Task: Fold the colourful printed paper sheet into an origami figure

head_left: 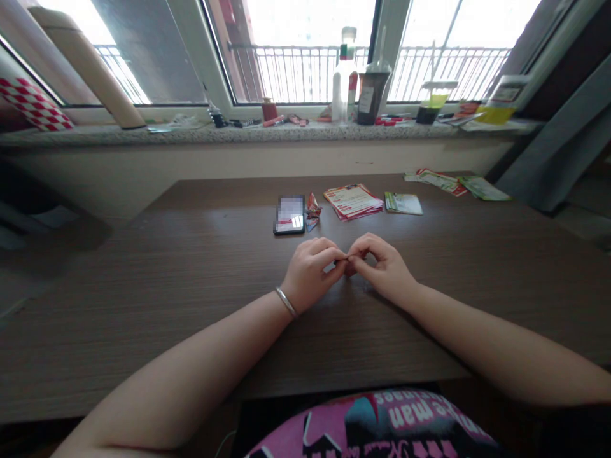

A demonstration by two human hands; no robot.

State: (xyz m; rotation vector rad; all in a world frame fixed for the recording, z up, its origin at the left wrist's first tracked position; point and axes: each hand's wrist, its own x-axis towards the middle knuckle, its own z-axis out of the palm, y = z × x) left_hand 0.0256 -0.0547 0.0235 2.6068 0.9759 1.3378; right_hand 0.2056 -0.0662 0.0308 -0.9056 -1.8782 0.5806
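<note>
My left hand (312, 270) and my right hand (379, 264) meet at the middle of the brown wooden table (191, 286). Both have their fingers curled and pinched on a small folded piece of red printed paper (351, 266), mostly hidden between them. A silver bangle (286, 301) circles my left wrist. Just beyond my hands lie a phone (289, 215) and a small folded paper figure (312, 211).
A stack of red-and-white leaflets (353, 201), a green card (403, 203) and more leaflets (453, 183) lie farther back on the table. The windowsill (191, 135) holds a bottle (344, 79), a dark cup (371, 94), pens and small items. A grey curtain (558, 146) hangs at right.
</note>
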